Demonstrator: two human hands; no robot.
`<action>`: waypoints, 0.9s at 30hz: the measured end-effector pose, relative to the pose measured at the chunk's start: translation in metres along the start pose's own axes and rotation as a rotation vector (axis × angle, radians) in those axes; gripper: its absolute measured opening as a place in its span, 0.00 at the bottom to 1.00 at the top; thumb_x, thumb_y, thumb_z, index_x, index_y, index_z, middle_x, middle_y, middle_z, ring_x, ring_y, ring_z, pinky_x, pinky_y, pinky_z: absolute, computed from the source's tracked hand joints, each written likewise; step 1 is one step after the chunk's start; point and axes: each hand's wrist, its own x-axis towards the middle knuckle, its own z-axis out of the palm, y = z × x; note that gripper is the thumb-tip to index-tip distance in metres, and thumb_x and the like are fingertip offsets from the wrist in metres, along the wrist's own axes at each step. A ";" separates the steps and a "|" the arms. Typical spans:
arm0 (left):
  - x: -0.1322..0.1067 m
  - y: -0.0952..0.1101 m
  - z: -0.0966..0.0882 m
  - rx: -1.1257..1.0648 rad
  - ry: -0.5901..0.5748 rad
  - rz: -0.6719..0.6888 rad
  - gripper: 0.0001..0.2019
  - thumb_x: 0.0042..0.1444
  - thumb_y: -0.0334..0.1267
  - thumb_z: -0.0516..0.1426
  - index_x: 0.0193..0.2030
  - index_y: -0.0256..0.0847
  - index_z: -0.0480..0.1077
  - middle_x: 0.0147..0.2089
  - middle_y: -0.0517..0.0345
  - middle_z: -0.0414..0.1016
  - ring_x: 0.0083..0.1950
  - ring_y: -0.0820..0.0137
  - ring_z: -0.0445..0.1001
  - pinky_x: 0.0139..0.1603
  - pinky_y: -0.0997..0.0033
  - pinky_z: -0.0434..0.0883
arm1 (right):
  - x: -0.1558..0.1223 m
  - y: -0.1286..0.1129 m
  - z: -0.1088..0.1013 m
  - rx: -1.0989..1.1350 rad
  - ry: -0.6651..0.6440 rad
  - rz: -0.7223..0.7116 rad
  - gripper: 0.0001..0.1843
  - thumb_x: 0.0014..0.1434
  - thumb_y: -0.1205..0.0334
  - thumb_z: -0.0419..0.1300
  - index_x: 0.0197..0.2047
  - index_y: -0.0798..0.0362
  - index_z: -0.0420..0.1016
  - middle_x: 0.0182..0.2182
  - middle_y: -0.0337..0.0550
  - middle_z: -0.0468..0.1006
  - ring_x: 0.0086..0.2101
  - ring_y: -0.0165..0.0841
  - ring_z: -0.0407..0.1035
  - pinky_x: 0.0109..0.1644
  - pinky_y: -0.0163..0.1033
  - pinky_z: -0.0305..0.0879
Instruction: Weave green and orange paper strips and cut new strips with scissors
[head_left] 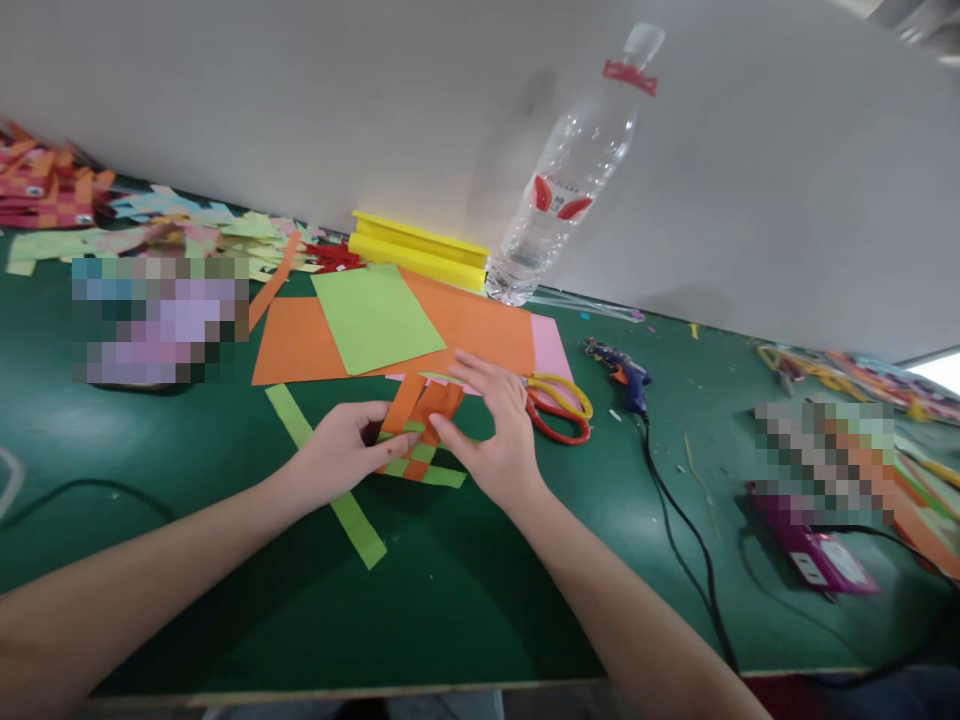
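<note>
A small woven piece of orange and light green paper strips (pixel 417 452) is between my two hands, just above the green table. My left hand (pixel 351 442) is closed on its left side, the thumb lying across the front. From the right, the thumb of my right hand (pixel 501 425) touches the orange strips, while its fingers are stretched out and apart from the thumb. Loose orange ends point upward from the weave. A single light green strip (pixel 361 532) lies on the table, passing under my left wrist. Red and yellow handled scissors (pixel 564 412) lie beside my right hand.
Behind my hands lie a green sheet (pixel 379 320) and orange sheets (pixel 491 318). A plastic bottle (pixel 574 165) leans toward the wall. A blue glue gun (pixel 622 375) with a black cord lies right; a purple power strip (pixel 817 550) sits farther right. Paper scraps (pixel 187 235) are heaped back left.
</note>
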 end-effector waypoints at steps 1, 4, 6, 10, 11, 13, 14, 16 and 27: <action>0.000 0.001 0.000 0.007 -0.009 0.008 0.12 0.54 0.45 0.57 0.37 0.38 0.73 0.32 0.59 0.74 0.29 0.71 0.69 0.27 0.75 0.65 | 0.000 0.001 0.000 -0.003 -0.014 -0.004 0.17 0.55 0.59 0.60 0.49 0.44 0.68 0.52 0.42 0.71 0.53 0.40 0.64 0.57 0.52 0.56; -0.001 0.003 0.001 0.033 -0.019 0.027 0.14 0.55 0.47 0.55 0.35 0.37 0.73 0.26 0.62 0.68 0.25 0.74 0.63 0.24 0.77 0.60 | 0.000 0.001 0.002 0.015 -0.046 0.001 0.16 0.56 0.60 0.59 0.48 0.44 0.68 0.53 0.42 0.70 0.54 0.39 0.63 0.58 0.52 0.56; -0.001 0.003 0.001 0.059 -0.018 0.036 0.14 0.56 0.47 0.54 0.35 0.37 0.72 0.25 0.63 0.65 0.24 0.75 0.61 0.23 0.77 0.58 | -0.001 0.001 0.002 0.040 -0.065 -0.007 0.17 0.56 0.61 0.59 0.50 0.45 0.67 0.54 0.43 0.69 0.55 0.39 0.61 0.59 0.50 0.57; -0.001 0.002 0.002 0.111 -0.010 0.049 0.15 0.55 0.47 0.53 0.33 0.37 0.72 0.24 0.63 0.65 0.23 0.75 0.60 0.23 0.77 0.58 | -0.003 0.000 0.004 0.076 -0.091 -0.007 0.21 0.55 0.63 0.58 0.53 0.48 0.65 0.54 0.46 0.68 0.56 0.39 0.60 0.59 0.50 0.56; -0.001 0.002 0.002 0.122 -0.009 0.054 0.15 0.55 0.47 0.53 0.32 0.37 0.71 0.24 0.63 0.65 0.23 0.74 0.61 0.23 0.76 0.59 | -0.003 0.000 0.004 0.085 -0.091 0.007 0.22 0.55 0.62 0.58 0.54 0.49 0.63 0.55 0.47 0.68 0.56 0.39 0.60 0.59 0.51 0.56; -0.001 0.001 0.001 0.146 -0.002 0.060 0.15 0.55 0.48 0.53 0.30 0.37 0.71 0.23 0.62 0.65 0.23 0.74 0.61 0.23 0.76 0.58 | -0.003 0.001 0.005 0.103 -0.092 0.026 0.23 0.55 0.62 0.58 0.54 0.49 0.63 0.55 0.48 0.67 0.56 0.40 0.60 0.59 0.53 0.56; -0.001 0.001 0.001 0.157 -0.002 0.057 0.15 0.55 0.48 0.53 0.29 0.37 0.71 0.23 0.62 0.65 0.23 0.73 0.61 0.22 0.76 0.58 | -0.003 0.001 0.005 0.112 -0.092 0.023 0.21 0.54 0.62 0.59 0.52 0.48 0.64 0.55 0.48 0.67 0.56 0.40 0.60 0.58 0.53 0.57; -0.001 0.001 0.000 0.167 -0.005 0.046 0.15 0.55 0.48 0.53 0.31 0.37 0.72 0.24 0.62 0.66 0.23 0.73 0.61 0.22 0.75 0.58 | -0.002 0.003 0.005 0.127 -0.089 0.003 0.16 0.54 0.62 0.59 0.47 0.48 0.68 0.53 0.48 0.68 0.55 0.40 0.61 0.57 0.53 0.57; -0.001 0.004 -0.001 0.108 0.000 0.011 0.14 0.56 0.46 0.53 0.28 0.38 0.68 0.22 0.64 0.61 0.21 0.75 0.57 0.22 0.76 0.55 | -0.005 -0.001 0.006 -0.074 -0.051 -0.188 0.04 0.56 0.66 0.58 0.33 0.46 0.70 0.47 0.40 0.75 0.46 0.36 0.69 0.58 0.53 0.54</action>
